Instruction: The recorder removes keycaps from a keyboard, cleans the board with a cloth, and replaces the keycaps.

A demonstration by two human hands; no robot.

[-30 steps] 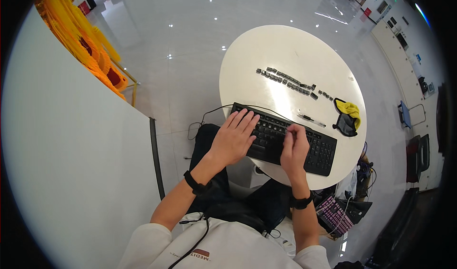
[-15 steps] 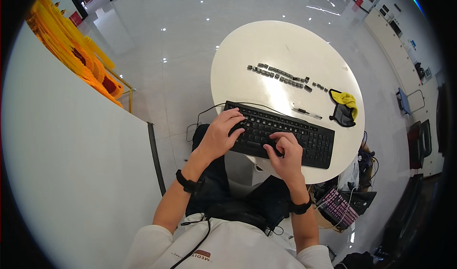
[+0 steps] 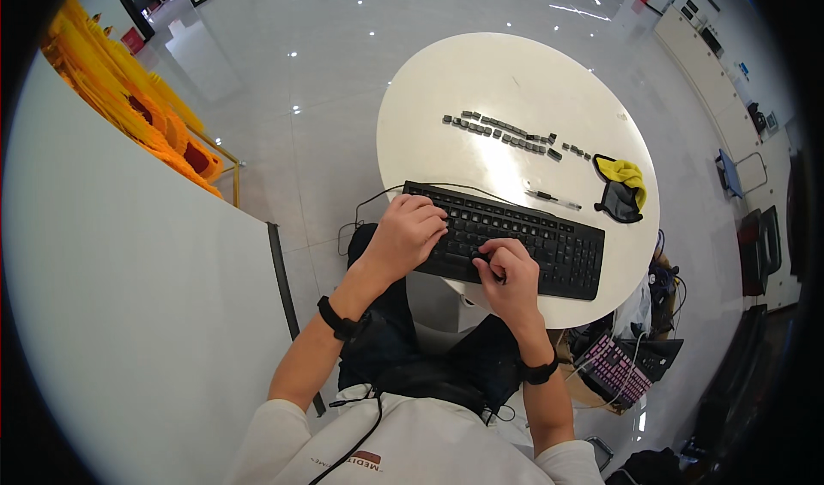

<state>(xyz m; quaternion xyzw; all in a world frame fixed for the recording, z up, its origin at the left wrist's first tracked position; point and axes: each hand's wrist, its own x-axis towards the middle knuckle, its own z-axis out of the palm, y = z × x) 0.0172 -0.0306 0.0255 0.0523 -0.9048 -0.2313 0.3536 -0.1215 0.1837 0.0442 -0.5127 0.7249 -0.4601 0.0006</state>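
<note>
A black keyboard [image 3: 558, 257] lies slanted on the round white table [image 3: 455, 64], close to me. Some of its key places show light spots where caps are off. Over its left part is my left hand [image 3: 408, 234], the fingers bent and drawn together with the thumb; whatever is between them is hidden. My right hand [image 3: 511, 279] rests at the keyboard's lower middle, with thumb and forefinger closed in a pinch. What sits in that pinch is too small to make out. Loose dark keycaps [image 3: 515, 142] lie in rows beyond the keyboard.
A pen [image 3: 554, 199] lies between the keyboard and the keycaps. At the table's right is a yellow and grey cloth [image 3: 622, 184]. A pink-keyed keyboard [image 3: 614, 369] stands in a box below. A white panel [image 3: 146, 287] is on my left.
My left hand has shifted slightly right, and its fingers have drawn closer together. My right hand has moved a little left and curls tighter over the keyboard.
</note>
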